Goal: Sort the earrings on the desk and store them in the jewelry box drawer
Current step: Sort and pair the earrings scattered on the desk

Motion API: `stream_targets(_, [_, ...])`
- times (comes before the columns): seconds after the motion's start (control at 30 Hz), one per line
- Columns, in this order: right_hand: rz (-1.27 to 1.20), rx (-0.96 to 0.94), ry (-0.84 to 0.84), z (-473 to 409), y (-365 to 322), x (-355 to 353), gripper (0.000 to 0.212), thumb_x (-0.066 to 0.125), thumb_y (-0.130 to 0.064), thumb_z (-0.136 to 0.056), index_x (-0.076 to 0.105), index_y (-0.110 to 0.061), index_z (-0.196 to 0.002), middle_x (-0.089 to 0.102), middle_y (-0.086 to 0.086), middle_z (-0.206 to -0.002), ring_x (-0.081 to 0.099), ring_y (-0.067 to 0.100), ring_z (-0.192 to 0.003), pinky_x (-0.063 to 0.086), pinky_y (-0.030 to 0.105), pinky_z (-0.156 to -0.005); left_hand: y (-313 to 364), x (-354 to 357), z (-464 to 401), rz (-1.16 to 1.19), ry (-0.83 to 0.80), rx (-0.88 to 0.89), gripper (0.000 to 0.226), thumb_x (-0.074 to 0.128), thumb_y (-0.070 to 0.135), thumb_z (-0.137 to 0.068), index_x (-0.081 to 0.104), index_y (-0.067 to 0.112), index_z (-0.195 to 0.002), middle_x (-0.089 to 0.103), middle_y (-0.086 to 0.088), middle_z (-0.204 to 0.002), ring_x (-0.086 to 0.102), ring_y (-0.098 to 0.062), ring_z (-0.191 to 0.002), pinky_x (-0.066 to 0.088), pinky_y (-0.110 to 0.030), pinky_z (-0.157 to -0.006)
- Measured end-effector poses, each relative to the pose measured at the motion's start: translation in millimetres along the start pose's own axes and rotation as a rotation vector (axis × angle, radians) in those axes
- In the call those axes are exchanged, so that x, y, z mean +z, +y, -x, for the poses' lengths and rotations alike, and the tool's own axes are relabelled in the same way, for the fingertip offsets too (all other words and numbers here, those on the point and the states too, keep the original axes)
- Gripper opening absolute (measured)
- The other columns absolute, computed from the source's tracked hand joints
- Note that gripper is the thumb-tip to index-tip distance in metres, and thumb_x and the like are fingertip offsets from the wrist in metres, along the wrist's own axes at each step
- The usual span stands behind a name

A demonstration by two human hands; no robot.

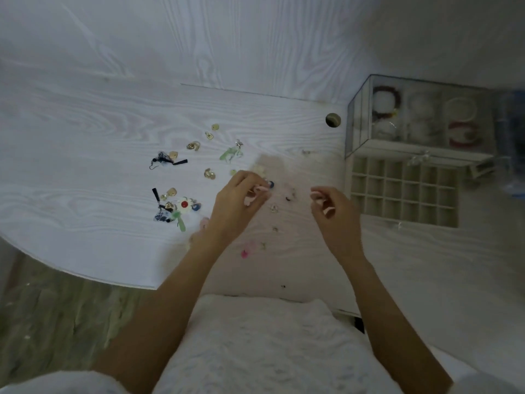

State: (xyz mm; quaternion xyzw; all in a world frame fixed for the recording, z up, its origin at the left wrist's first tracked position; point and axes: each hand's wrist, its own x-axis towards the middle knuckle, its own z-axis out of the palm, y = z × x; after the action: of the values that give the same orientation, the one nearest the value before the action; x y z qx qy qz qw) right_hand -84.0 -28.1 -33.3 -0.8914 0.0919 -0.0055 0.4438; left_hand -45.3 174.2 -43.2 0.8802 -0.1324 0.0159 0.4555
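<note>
Small mixed earrings [181,177] litter the tabletop [85,172]; left hand [237,199] pinches one, right hand [335,211] is curled, contents unclear.

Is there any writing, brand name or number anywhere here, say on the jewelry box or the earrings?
No readable text anywhere.
Jewelry box: no label or brand shows.
Drawer: plain compartments, no numbers.
Earrings on the desk: too small and blurred to show any marking.
</note>
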Motion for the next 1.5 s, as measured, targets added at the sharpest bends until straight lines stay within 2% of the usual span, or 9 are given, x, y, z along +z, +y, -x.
stream_targets(0.1, [0.051, 0.146, 0.049, 43, 35, -23, 0.020, 0.061, -0.007, -0.085, 0.063, -0.015, -0.103, 0.065, -0.001, -0.090, 0.056, 0.005, -0.073, 0.041, 0.007, -0.065, 28, 29, 20, 0.092, -0.170, 0.011, 0.012, 0.065, 0.020, -0.086, 0.065, 0.012, -0.095, 0.060, 0.000, -0.094, 0.057, -0.004, -0.073, 0.049, -0.014, -0.071])
stream_targets(0.27, [0.235, 0.230, 0.068, 84, 84, -49, 0.024, 0.060, -0.005, -0.083, 0.062, -0.012, -0.105, 0.064, 0.008, -0.096, 0.059, 0.024, -0.083, 0.043, 0.028, -0.074, 52, 92, 65, 0.001, -0.452, -0.077, 0.028, 0.065, 0.017, -0.084, 0.058, 0.016, -0.111, 0.059, -0.001, -0.098, 0.055, -0.009, -0.072, 0.052, -0.027, -0.073])
stream_targets(0.5, [0.198, 0.242, 0.016, 100, 100, -60, 0.043, 0.067, -0.008, -0.080, 0.056, -0.011, -0.121, 0.053, 0.011, -0.116, 0.056, 0.020, -0.085, 0.051, 0.036, -0.080, 61, 126, 82, -0.068, -0.367, -0.100, 0.037, 0.064, 0.009, -0.081, 0.056, 0.012, -0.117, 0.057, -0.007, -0.105, 0.059, -0.021, -0.079, 0.051, -0.032, -0.073])
stream_targets(0.7, [0.179, 0.175, 0.010, 101, 98, -59, 0.042, 0.064, -0.014, -0.084, 0.053, -0.017, -0.125, 0.047, 0.006, -0.115, 0.049, 0.011, -0.083, 0.043, 0.025, -0.074, 64, 130, 91, -0.115, -0.219, -0.167, 0.027, 0.062, 0.015, -0.084, 0.060, 0.012, -0.112, 0.057, -0.009, -0.104, 0.057, -0.016, -0.076, 0.048, -0.028, -0.072])
stream_targets(0.8, [0.208, 0.133, -0.034, 98, 95, -50, 0.037, 0.064, -0.010, -0.083, 0.058, -0.017, -0.119, 0.048, 0.005, -0.113, 0.048, 0.008, -0.079, 0.037, 0.019, -0.072, 72, 134, 91, -0.088, -0.268, -0.182, 0.029, 0.063, 0.014, -0.085, 0.061, 0.012, -0.113, 0.059, -0.008, -0.105, 0.058, -0.016, -0.079, 0.046, -0.027, -0.077])
stream_targets(0.93, [0.224, 0.161, 0.072, 92, 98, -56, 0.028, 0.058, -0.004, -0.085, 0.061, -0.013, -0.111, 0.050, 0.009, -0.111, 0.054, 0.014, -0.080, 0.044, 0.025, -0.073, 86, 156, 80, -0.134, -0.337, -0.117, 0.031, 0.058, 0.016, -0.088, 0.058, 0.012, -0.119, 0.057, -0.011, -0.113, 0.061, -0.028, -0.090, 0.045, -0.036, -0.081])
stream_targets(1.1, [0.240, 0.264, 0.153, 77, 113, -74, 0.040, 0.058, 0.002, -0.080, 0.058, -0.014, -0.117, 0.048, 0.014, -0.116, 0.057, 0.025, -0.089, 0.045, 0.029, -0.079, 103, 183, 60, -0.239, -0.341, 0.014, 0.024, 0.053, 0.009, -0.090, 0.060, 0.005, -0.113, 0.059, -0.019, -0.105, 0.060, -0.038, -0.083, 0.048, -0.042, -0.068])
stream_targets(1.33, [0.103, 0.270, 0.104, 66, 110, -71, 0.048, 0.059, 0.005, -0.079, 0.051, -0.009, -0.124, 0.052, 0.015, -0.122, 0.056, 0.026, -0.102, 0.032, 0.009, -0.075, 110, 195, 46, -0.216, -0.326, -0.095, 0.036, 0.052, 0.010, -0.091, 0.049, 0.004, -0.126, 0.054, -0.019, -0.117, 0.057, -0.037, -0.096, 0.044, -0.041, -0.077])
stream_targets(1.5, [0.166, 0.210, 0.058, 69, 101, -76, 0.049, 0.058, 0.000, -0.084, 0.046, -0.012, -0.130, 0.049, 0.012, -0.131, 0.055, 0.025, -0.110, 0.047, 0.033, -0.087, 111, 181, 48, -0.076, -0.339, -0.066, 0.037, 0.053, 0.009, -0.091, 0.050, 0.003, -0.127, 0.057, -0.020, -0.119, 0.058, -0.036, -0.099, 0.045, -0.041, -0.084])
